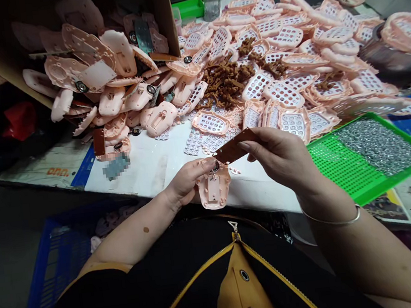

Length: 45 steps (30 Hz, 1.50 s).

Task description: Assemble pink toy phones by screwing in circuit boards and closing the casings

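Observation:
My left hand (189,178) is closed around a pink plastic shell half (215,193) at the table's front edge. The shell's inner side faces up, and a small round black part, perhaps a speaker, sits near its top under my thumb. Just above and to the right, my right hand (278,152) pinches a brown circuit board (235,146) between thumb and fingers. The board is tilted, its lower left corner close to the shell; I cannot tell whether they touch. Behind my hands lie translucent keypad sheets (204,141) and a pink shell with keypad holes (210,123).
A cardboard box (170,18) spills pink shells with wired parts at the left. Pink keypad shells (284,37) pile up at the back, with brown pieces (225,84) among them. A green tray (328,161) of small metal screws stands right. A blue crate (59,257) is below left.

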Each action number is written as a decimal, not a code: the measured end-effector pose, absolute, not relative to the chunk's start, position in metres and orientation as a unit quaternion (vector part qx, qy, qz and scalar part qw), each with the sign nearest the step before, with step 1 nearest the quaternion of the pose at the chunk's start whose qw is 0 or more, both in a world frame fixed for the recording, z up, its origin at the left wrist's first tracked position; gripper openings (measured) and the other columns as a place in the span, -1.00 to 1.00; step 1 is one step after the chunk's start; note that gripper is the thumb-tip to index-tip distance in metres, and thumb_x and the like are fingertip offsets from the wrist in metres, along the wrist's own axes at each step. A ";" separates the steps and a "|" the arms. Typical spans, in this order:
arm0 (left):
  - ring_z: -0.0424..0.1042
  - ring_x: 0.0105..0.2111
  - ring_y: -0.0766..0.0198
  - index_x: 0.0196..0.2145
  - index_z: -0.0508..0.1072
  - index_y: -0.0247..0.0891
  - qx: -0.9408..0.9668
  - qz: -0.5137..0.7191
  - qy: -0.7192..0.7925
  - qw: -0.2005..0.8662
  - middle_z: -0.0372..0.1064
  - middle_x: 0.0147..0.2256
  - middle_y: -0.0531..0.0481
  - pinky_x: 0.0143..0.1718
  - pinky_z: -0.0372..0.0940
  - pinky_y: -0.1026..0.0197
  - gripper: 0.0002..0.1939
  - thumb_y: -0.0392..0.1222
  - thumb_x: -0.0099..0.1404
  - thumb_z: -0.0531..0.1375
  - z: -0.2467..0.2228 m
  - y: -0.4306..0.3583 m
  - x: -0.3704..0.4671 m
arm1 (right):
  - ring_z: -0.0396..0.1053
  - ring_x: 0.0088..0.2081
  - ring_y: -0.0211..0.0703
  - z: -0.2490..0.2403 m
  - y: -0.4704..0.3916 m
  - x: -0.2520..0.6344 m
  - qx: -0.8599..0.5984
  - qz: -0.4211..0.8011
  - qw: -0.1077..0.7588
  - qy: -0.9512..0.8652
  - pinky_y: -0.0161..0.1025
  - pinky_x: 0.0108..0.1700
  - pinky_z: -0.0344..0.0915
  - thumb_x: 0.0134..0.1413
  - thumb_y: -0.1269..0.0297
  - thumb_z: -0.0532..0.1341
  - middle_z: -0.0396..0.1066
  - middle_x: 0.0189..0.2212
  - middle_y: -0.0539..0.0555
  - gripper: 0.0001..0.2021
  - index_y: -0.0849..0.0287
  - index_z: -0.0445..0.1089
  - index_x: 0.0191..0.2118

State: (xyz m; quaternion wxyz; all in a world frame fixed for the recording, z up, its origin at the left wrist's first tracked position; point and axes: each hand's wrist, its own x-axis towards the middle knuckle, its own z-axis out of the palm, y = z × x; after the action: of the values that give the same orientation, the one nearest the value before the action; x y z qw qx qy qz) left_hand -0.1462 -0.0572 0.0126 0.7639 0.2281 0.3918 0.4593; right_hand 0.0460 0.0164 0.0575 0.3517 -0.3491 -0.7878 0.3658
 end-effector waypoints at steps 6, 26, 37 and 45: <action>0.52 -0.39 0.15 -0.28 0.55 -0.37 0.226 0.447 0.392 0.771 0.55 -0.37 -0.18 -0.29 0.38 0.16 -0.62 0.01 0.08 0.40 0.010 -0.058 -0.145 | 0.29 -0.56 -0.30 0.057 0.020 0.049 -0.372 0.361 0.333 -0.788 -0.30 -0.51 0.26 0.21 0.15 0.18 0.43 -0.50 0.02 -0.77 0.19 0.48 -0.23; 0.44 -0.41 0.32 -0.34 0.56 -0.34 0.265 0.547 0.432 0.666 0.51 -0.41 0.00 -0.28 0.29 0.30 -0.74 -0.12 0.06 0.40 0.017 -0.054 -0.147 | 0.51 -0.20 -0.08 0.020 -0.025 0.048 -0.138 0.001 0.419 -0.898 -0.15 -0.19 0.54 0.14 0.44 0.25 0.53 -0.20 0.22 -0.73 0.18 0.45 -0.02; 0.50 -0.22 0.21 -0.21 0.59 -0.25 0.346 0.597 0.455 0.563 0.56 -0.25 -0.06 -0.09 0.33 0.20 -0.68 -0.04 0.11 0.38 0.013 -0.062 -0.152 | 0.51 -0.05 -0.04 -0.001 -0.036 0.045 -0.124 0.007 0.448 -0.885 -0.10 -0.03 0.56 0.08 0.49 0.30 0.53 -0.12 0.19 -0.55 0.11 0.42 0.12; 0.51 -0.31 0.23 -0.20 0.57 -0.27 0.349 0.610 0.448 0.552 0.57 -0.26 -0.07 -0.18 0.39 0.20 -0.67 -0.06 0.10 0.39 0.018 -0.063 -0.152 | 0.51 -0.04 0.01 -0.007 -0.041 0.038 -0.120 0.018 0.458 -0.881 -0.07 0.00 0.54 0.05 0.52 0.31 0.51 -0.12 0.26 -0.55 0.22 0.43 0.10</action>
State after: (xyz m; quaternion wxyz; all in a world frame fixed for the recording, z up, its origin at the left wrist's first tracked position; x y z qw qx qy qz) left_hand -0.1524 -0.0632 0.0182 0.5521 0.3490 0.4482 0.6103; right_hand 0.0385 -0.0406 -0.0068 0.4576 -0.1204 -0.8808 0.0184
